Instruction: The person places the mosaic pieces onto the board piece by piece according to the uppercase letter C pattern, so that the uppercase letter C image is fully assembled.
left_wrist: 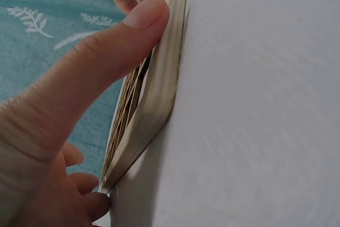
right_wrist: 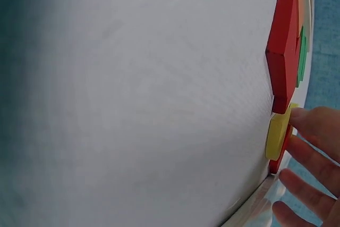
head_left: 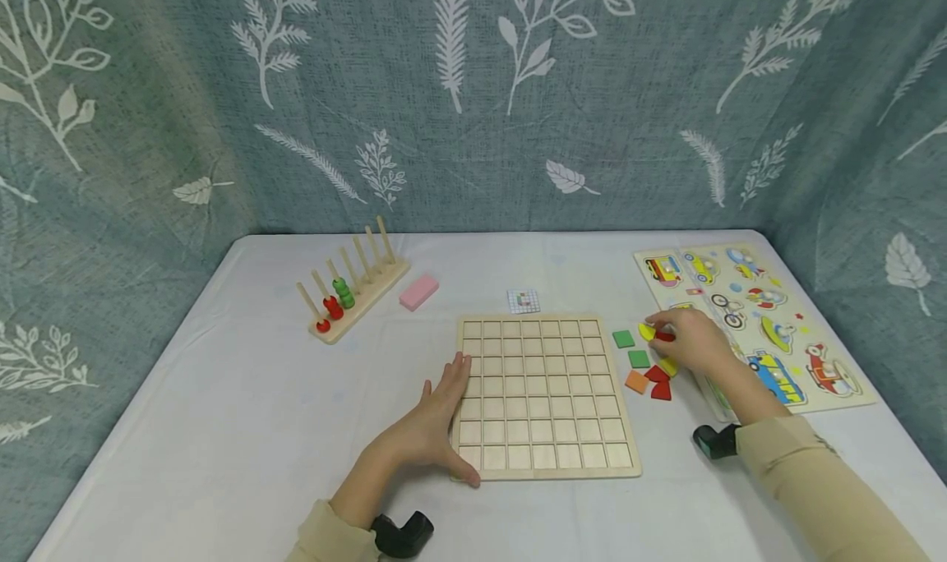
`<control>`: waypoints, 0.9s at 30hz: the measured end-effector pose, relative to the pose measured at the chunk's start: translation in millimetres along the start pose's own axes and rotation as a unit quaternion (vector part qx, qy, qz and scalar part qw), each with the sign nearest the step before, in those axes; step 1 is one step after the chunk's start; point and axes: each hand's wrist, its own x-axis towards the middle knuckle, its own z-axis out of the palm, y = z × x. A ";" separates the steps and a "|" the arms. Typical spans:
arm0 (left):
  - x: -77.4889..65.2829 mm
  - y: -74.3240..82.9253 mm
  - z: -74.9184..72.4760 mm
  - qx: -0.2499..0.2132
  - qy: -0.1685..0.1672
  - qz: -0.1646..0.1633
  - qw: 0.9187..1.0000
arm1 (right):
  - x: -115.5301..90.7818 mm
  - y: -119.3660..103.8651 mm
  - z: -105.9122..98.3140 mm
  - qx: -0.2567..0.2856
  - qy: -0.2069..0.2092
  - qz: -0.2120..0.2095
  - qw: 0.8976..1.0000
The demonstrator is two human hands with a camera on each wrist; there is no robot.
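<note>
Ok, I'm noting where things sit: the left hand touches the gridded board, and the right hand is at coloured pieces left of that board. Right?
One slip: the head view shows those coloured pieces right of the gridded board, not left. The rest stands.

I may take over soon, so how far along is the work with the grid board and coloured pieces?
Barely started, it seems. Done: the board lies flat, with the pieces beside it. In hand: the left hand touches the board; the right hand is at the pieces, its grip unclear. Left: the board is bare, so all placing, perhaps following the patterned card, likely remains.
</note>
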 end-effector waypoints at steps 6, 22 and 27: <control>0.9 0.0 0.2 0.004 -0.005 -0.004 1.000 | -0.1 0.5 0.3 0.004 0.002 -0.002 1.000; 4.7 1.8 1.2 0.017 -0.012 -0.023 1.000 | -1.4 0.9 1.5 0.016 0.017 -0.020 1.000; 4.2 1.6 0.3 0.018 -0.016 -0.024 0.999 | -2.2 0.1 1.9 0.017 0.017 -0.019 1.000</control>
